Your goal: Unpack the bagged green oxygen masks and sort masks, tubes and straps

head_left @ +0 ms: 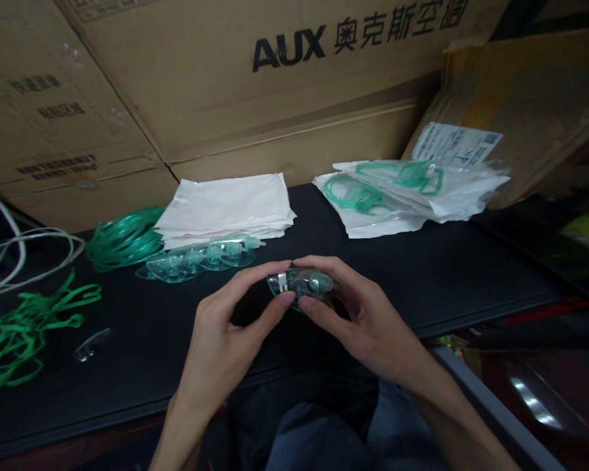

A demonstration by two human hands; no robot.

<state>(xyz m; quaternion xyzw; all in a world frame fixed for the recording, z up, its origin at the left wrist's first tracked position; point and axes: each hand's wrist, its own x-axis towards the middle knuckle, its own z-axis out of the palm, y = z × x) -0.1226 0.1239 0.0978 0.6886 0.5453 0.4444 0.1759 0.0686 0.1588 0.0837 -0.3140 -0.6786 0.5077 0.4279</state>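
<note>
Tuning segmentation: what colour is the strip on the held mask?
The strip on the mask is silvery, seen in the head view.

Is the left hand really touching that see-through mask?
Touching. The head view shows the left hand with its fingers pressed on the edges of the mask.

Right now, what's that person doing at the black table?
The person's left hand and right hand together hold a clear, green-tinted plastic mask with a silvery strip. Farther back, a row of similar clear, green-tinted masks lies before a stack of flat white packets. Coiled translucent green tubing sits beside that.
</note>
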